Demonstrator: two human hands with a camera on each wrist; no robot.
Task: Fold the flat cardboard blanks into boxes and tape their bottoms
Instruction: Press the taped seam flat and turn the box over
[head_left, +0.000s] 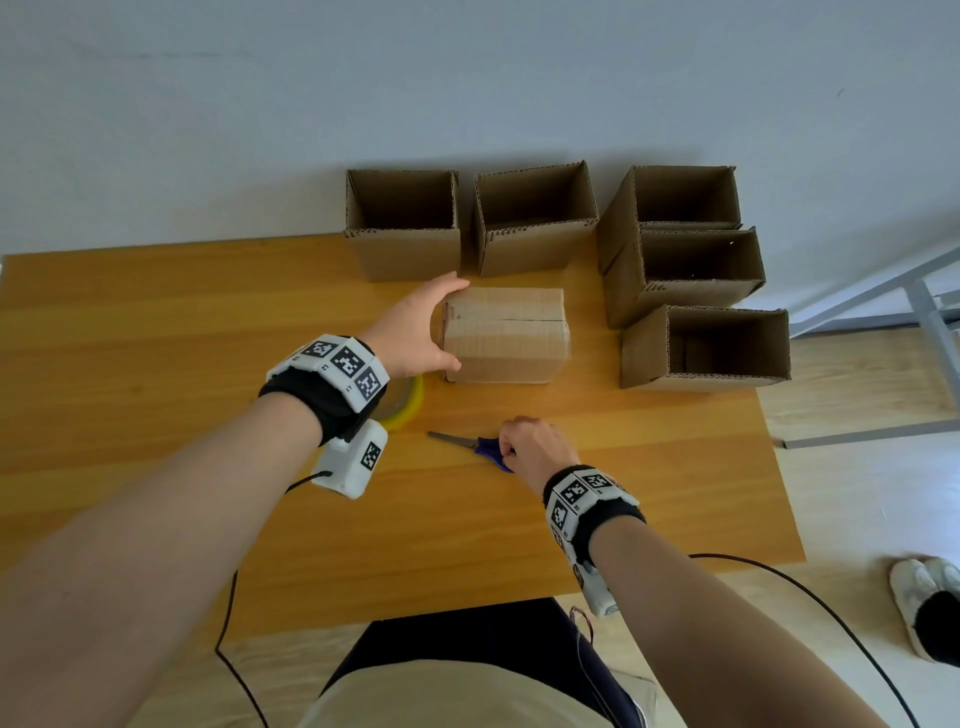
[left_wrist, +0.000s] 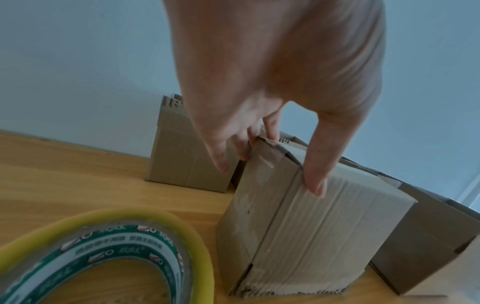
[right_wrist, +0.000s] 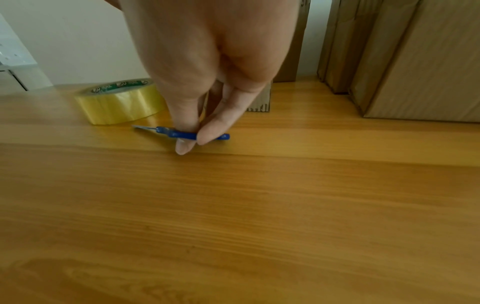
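A folded cardboard box (head_left: 506, 335) stands upside down mid-table, its taped bottom seam facing up. My left hand (head_left: 415, 332) grips its left end, thumb on the near face and fingers over the far edge; the left wrist view shows the box (left_wrist: 311, 222) under that hand (left_wrist: 272, 160). My right hand (head_left: 530, 447) pinches the blue handles of small scissors (head_left: 470, 446) lying flat on the table, blades pointing left. In the right wrist view the thumb and fingers (right_wrist: 205, 135) close on the scissors (right_wrist: 182, 132). A yellow tape roll (head_left: 408, 402) lies partly hidden under my left wrist.
Several open-topped folded boxes stand along the back and right of the wooden table (head_left: 156, 364): two at the back (head_left: 405, 223) (head_left: 535, 218) and a stack of three at the right (head_left: 685, 270). A metal frame (head_left: 924, 312) stands beyond the right edge. Cables trail off the near edge.
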